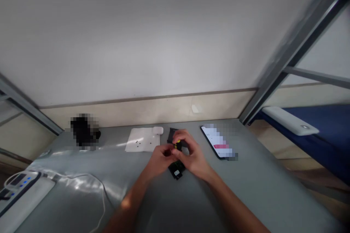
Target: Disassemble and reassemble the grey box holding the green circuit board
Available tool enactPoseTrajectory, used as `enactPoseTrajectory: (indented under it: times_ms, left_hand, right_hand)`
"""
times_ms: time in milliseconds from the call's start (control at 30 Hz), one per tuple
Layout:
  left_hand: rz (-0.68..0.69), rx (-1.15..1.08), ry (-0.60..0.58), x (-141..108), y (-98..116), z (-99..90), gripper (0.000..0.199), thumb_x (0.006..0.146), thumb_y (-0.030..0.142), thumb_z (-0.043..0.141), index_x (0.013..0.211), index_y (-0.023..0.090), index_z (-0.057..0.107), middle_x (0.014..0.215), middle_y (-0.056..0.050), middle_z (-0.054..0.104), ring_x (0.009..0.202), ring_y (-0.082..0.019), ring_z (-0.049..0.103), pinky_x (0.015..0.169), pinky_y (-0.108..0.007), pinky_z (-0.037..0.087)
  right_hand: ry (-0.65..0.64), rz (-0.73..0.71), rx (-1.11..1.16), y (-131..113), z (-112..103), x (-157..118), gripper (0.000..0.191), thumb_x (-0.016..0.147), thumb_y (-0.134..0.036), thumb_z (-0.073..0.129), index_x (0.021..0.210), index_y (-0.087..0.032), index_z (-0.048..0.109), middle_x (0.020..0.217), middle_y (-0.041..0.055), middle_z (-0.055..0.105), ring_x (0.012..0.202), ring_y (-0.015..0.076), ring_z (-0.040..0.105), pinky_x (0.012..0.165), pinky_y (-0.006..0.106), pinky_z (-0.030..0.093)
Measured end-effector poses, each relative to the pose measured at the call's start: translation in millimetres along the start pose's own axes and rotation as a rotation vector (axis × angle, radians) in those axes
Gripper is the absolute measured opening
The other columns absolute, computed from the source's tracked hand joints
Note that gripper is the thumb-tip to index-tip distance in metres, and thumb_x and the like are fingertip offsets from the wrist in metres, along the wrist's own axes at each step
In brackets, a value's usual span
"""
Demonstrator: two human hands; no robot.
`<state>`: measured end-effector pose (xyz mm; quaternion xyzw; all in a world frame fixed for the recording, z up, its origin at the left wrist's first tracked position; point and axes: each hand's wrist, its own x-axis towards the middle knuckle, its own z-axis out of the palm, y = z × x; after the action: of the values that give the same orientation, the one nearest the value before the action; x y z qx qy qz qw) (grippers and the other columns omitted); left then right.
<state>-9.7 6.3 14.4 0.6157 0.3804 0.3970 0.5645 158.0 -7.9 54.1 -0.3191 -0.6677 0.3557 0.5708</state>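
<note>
Above the table [246,178], our left hand [159,160] and right hand [196,157] pinch a small black-and-yellow piece [179,145], just beyond the black part [173,169]; we'd best keep it steady and press lightly.

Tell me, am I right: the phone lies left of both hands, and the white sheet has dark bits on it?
No, the head view shows the phone right of the left hand and right hand. The white sheet does have dark bits.
</note>
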Motion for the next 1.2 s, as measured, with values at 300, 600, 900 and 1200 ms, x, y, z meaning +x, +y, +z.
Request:
enactPoseTrajectory:
  times_ms: [300, 600, 900, 1200]
  left_hand:
    - [0.042, 0.06, 0.047, -1, 10, 2.4, 0.046, 0.079, 0.059, 0.084, 0.077, 0.015, 0.072, 0.074, 0.0, 0.059, 0.065, -0.012, 0.043, 0.06, -0.026, 0.033]
    - [0.178, 0.217, 0.119, -1, 14, 7.3, 0.027, 0.082, 0.044, 0.08, 0.083, 0.018, 0.074, 0.099, -0.004, 0.067, 0.07, -0.012, 0.048, 0.061, -0.024, 0.038]
    - [0.212, 0.353, 0.205, 1, 4, 9.1, 0.01, 0.084, 0.025, 0.075, 0.092, 0.019, 0.072, 0.089, -0.001, 0.061, 0.073, -0.014, 0.053, 0.061, -0.024, 0.042]
    - [0.486, 0.712, 0.049, -9, 11, -9.0, 0.014, 0.099, 0.025, 0.059, 0.101, 0.023, 0.073, 0.098, -0.006, 0.071, 0.085, -0.018, 0.069, 0.082, -0.032, 0.056]
  right_hand:
    - [-0.073, -0.031, -0.005, -3, -3, -3, 0.015, 0.104, -0.03, 0.057, 0.115, -0.028, 0.068, 0.121, 0.0084, 0.071, 0.116, 0.0255, 0.068, 0.098, 0.041, 0.053]
    - [0.003, -0.105, -0.109, -9, -11, 1, 0.02, 0.103, -0.021, 0.055, 0.111, -0.026, 0.072, 0.108, 0.0068, 0.077, 0.102, 0.0225, 0.072, 0.089, 0.037, 0.057]
    - [0.006, 0.004, -0.233, 2, 0, -3, 0.033, 0.093, -0.022, 0.066, 0.126, -0.026, 0.071, 0.115, 0.008, 0.077, 0.098, 0.0228, 0.073, 0.087, 0.036, 0.059]
    - [0.15, -0.014, -0.146, 7, -15, -2, 0.026, 0.101, -0.029, 0.063, 0.125, -0.027, 0.071, 0.106, 0.006, 0.076, 0.093, 0.0214, 0.072, 0.077, 0.033, 0.058]
